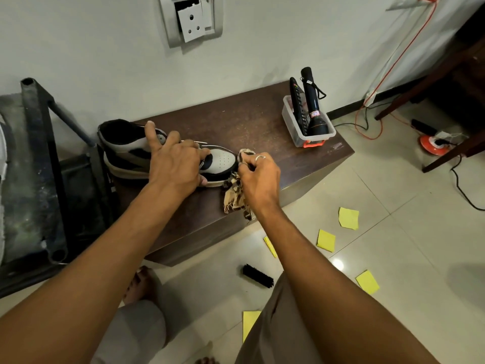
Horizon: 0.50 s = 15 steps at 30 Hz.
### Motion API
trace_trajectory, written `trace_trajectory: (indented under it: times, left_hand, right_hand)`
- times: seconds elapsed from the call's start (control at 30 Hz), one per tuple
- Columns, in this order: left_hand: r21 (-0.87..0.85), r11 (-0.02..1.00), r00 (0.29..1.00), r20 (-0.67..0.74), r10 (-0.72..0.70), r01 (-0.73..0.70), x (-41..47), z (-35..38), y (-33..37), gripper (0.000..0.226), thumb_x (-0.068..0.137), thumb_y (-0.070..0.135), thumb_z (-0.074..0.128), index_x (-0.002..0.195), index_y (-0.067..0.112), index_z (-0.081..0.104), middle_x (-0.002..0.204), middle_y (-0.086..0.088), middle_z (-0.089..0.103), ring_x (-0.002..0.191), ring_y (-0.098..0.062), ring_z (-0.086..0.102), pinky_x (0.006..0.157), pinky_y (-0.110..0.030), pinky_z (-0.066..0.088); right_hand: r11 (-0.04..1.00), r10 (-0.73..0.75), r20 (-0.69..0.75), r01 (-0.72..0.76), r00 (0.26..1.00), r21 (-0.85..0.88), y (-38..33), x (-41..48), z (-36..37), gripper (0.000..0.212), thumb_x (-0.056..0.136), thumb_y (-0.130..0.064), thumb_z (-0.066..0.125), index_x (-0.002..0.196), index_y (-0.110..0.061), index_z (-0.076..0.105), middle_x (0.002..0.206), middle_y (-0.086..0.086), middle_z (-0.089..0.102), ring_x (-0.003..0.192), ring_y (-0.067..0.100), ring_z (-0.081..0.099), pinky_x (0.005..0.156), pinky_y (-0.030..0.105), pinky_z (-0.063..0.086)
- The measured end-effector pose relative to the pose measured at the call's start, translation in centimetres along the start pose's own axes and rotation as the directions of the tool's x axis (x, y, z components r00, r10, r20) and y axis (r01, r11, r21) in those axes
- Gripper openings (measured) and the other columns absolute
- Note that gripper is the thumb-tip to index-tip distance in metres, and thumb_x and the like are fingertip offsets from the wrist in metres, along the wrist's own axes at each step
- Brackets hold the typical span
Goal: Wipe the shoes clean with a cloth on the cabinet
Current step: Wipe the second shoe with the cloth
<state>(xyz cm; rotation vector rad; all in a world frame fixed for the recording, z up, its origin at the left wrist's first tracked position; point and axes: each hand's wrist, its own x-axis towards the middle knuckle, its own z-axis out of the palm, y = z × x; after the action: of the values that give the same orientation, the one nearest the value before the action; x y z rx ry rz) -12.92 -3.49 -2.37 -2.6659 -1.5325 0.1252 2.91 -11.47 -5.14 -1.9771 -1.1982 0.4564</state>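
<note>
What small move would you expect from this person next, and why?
Probably a short rub of the cloth across the sneaker's white toe cap. The right hand grips the patterned cloth bunched right against the toe, and the left hand holds the sneaker across its middle, steadying it on the brown cabinet.

A lived-in room in somebody's home.
Tiled floor (pixel 393 206), a wall socket (pixel 193 22), a low wooden cabinet (pixel 249 119) bearing a plastic tub (pixel 294 128) with remote (pixel 298 101) and torch (pixel 313 106).
</note>
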Motion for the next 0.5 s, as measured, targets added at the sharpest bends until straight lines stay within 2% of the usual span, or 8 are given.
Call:
trace_trajectory:
  times: [0.07,0.1,0.17,0.2,0.27,0.37,0.5]
  left_hand:
    - [0.008,1.000,1.000,-0.006,0.000,0.000,-0.1,0.1,0.0,0.063,0.080,0.067,0.069,0.138,0.044,0.057,0.138,0.013,0.060,0.132,-0.024,0.041,0.118,-0.068,0.002]
    - [0.017,1.000,1.000,-0.012,0.002,-0.001,-0.1,0.1,0.0,0.062,0.080,0.067,0.068,0.137,0.044,0.057,0.139,0.013,0.060,0.132,-0.024,0.041,0.118,-0.068,0.003]
    - [0.029,1.000,1.000,-0.011,-0.002,0.003,-0.1,0.1,0.1,0.062,0.081,0.067,0.069,0.138,0.044,0.057,0.139,0.012,0.060,0.132,-0.025,0.041,0.118,-0.068,0.005]
    - [0.029,1.000,1.000,-0.014,-0.004,0.004,-0.1,0.1,0.1,0.062,0.081,0.066,0.069,0.138,0.044,0.057,0.138,0.011,0.060,0.132,-0.025,0.041,0.118,-0.068,0.005]
    - [0.032,0.999,1.000,-0.025,-0.006,0.007,-0.1,0.1,0.2,0.061,0.081,0.065,0.070,0.137,0.044,0.058,0.137,0.011,0.061,0.131,-0.025,0.042,0.118,-0.067,0.005]
    - [0.036,0.999,1.000,-0.028,-0.004,0.005,-0.4,0.1,0.2,0.060,0.082,0.064,0.070,0.137,0.044,0.058,0.137,0.010,0.061,0.130,-0.026,0.042,0.118,-0.067,0.004]
    - [0.029,1.000,0.999,-0.038,-0.004,0.005,-0.4,0.0,0.3,0.056,0.084,0.061,0.070,0.135,0.042,0.060,0.137,0.010,0.061,0.130,-0.026,0.042,0.117,-0.066,0.003]
  right_hand:
    - [0.998,0.054,-0.004,-0.054,0.999,0.018,0.0,0.1,-0.2,0.021,0.097,-0.005,0.062,0.115,-0.001,0.073,0.100,-0.001,0.062,0.077,-0.005,0.058,0.066,0.003,0.043]
    - [0.999,0.043,0.004,-0.043,0.999,0.015,-0.2,-0.4,-0.1,0.019,0.098,-0.004,0.061,0.114,-0.001,0.072,0.095,-0.003,0.061,0.075,-0.007,0.059,0.063,0.004,0.044]
    - [0.997,-0.061,0.026,0.063,0.998,-0.051,-0.4,-1.9,0.5,0.019,0.097,-0.007,0.059,0.109,-0.003,0.073,0.097,0.006,0.062,0.081,0.005,0.059,0.072,0.021,0.050]
    - [0.990,-0.107,0.059,0.112,0.993,-0.090,-0.5,-2.7,1.0,0.020,0.096,-0.009,0.059,0.107,-0.004,0.074,0.100,0.012,0.062,0.086,0.017,0.059,0.078,0.031,0.051]
    - [0.979,-0.148,0.142,0.166,0.979,-0.122,-0.7,-3.8,2.0,0.018,0.094,-0.009,0.060,0.104,-0.002,0.073,0.103,0.017,0.060,0.092,0.030,0.058,0.080,0.041,0.050]
    - [0.955,-0.223,0.199,0.254,0.954,-0.150,-1.3,-4.4,2.6,0.013,0.095,-0.007,0.063,0.105,-0.003,0.070,0.105,0.011,0.058,0.096,0.030,0.057,0.078,0.042,0.053]
    - [0.947,-0.263,0.135,0.282,0.955,-0.156,-0.8,-3.8,2.5,0.013,0.096,-0.010,0.065,0.106,-0.004,0.071,0.104,0.007,0.057,0.097,0.026,0.055,0.076,0.045,0.055]
